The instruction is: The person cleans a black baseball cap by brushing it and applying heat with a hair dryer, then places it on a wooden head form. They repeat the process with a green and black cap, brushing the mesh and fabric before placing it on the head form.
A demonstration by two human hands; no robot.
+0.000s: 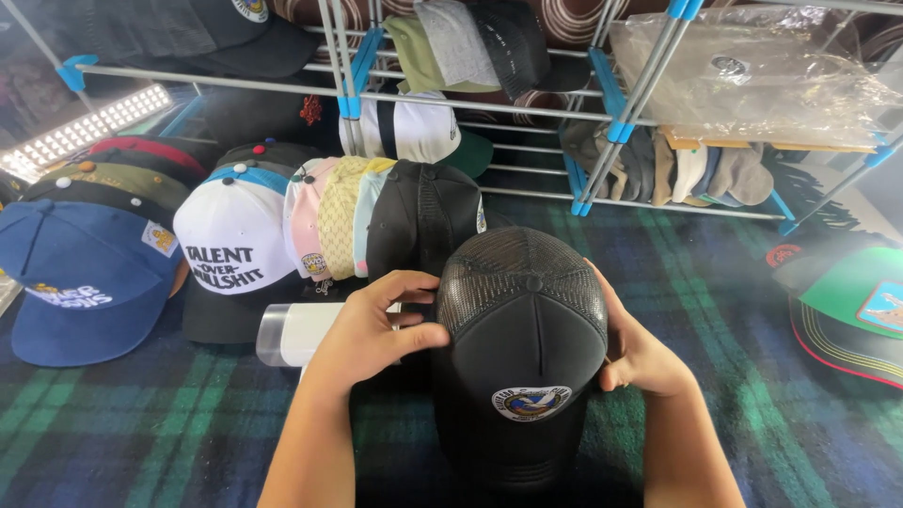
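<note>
A black trucker cap with a mesh back and a round patch on its front lies on the plaid cloth, its brim toward me. My left hand grips its left side with fingers over the mesh edge. My right hand holds its right side, fingers tucked behind the cap. A white cylinder lies just left of my left hand.
A row of stacked caps stands behind, with a white cap and a blue cap to the left. A green and black cap lies at the right. A metal rack with more caps and a plastic bag rises behind.
</note>
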